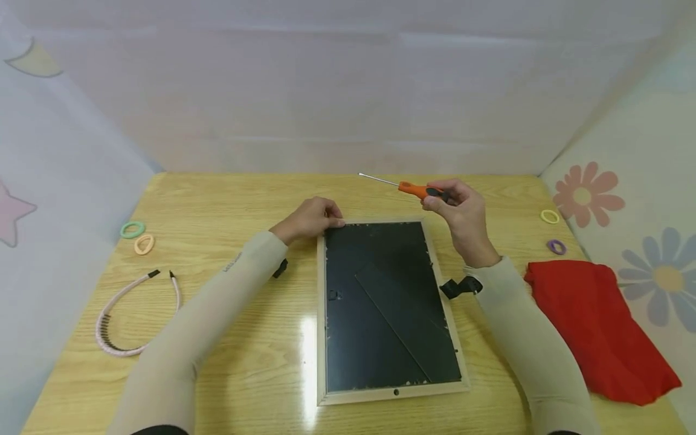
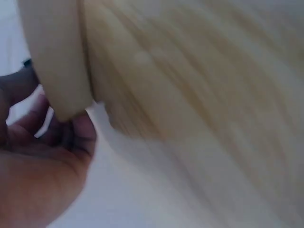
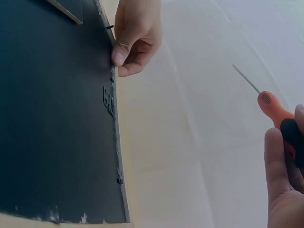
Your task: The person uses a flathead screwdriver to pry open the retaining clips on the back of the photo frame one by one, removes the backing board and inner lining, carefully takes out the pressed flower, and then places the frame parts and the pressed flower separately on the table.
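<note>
A picture frame [image 1: 370,350] with a pale wooden border lies face down on the table, its black backing and diagonal support leg [image 1: 393,327] showing. My left hand [image 1: 313,219] pinches the border near the far left corner, thumb on top. The left wrist view has this hand [image 2: 42,180] around the wooden edge [image 2: 57,57], fingers beneath it. Above the frame's far right corner, my right hand [image 1: 463,216] holds an orange and black screwdriver [image 1: 414,190] in the air. Its metal shaft points left, apart from the frame, and the right wrist view also has the screwdriver [image 3: 273,107].
To the left lie a pink headband [image 1: 103,326] with comb teeth, a green hair tie [image 1: 124,231] and an orange hair tie [image 1: 138,248]. A red cloth [image 1: 592,326], a yellow hair tie [image 1: 550,222] and a purple hair tie [image 1: 551,246] are on the right. A pale curtain [image 1: 348,90] hangs behind.
</note>
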`<state>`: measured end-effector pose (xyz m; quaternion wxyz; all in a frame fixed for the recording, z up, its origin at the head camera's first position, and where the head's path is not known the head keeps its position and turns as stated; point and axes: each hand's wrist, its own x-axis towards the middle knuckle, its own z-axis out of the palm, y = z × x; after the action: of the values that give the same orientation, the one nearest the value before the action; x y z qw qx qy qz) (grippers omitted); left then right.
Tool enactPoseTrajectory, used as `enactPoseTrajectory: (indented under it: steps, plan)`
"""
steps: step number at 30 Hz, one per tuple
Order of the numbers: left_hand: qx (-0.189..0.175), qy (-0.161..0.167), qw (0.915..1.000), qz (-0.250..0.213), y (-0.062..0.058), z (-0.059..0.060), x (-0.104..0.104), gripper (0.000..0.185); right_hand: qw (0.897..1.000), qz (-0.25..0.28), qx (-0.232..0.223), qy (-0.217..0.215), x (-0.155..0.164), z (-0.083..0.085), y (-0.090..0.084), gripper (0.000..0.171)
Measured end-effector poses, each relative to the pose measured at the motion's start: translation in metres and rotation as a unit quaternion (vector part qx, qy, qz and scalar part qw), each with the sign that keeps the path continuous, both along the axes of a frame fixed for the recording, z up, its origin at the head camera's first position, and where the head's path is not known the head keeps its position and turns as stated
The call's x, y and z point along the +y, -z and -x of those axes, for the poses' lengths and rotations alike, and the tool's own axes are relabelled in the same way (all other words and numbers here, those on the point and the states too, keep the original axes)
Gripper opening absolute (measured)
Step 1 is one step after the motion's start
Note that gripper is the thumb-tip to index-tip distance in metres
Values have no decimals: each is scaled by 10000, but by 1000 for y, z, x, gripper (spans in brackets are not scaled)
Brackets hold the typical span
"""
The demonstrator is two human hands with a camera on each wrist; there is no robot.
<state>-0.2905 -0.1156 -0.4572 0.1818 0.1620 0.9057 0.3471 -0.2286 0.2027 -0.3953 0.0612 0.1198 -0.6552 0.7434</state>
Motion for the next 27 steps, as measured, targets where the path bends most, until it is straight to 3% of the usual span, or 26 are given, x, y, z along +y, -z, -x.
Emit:
enactPoseTrajectory:
  steps: [6,14,21,27]
  plan:
    - [318,388,9984,261,2,4,-6,17,9994,-335,7,-31,-1,-1,-4,31]
    - [500,376,9957,689,-4,-3,-25,21,9995,-26,169,-280,3,-4,-16,23]
    - [715,65,9935,888,-5,-21,-51,26,9982,314,338,-370,8,-5,-27,22]
    - [551,-326,9957,670,-7,-49,-62,26,9989,163,385,-193,11,-4,-29,26]
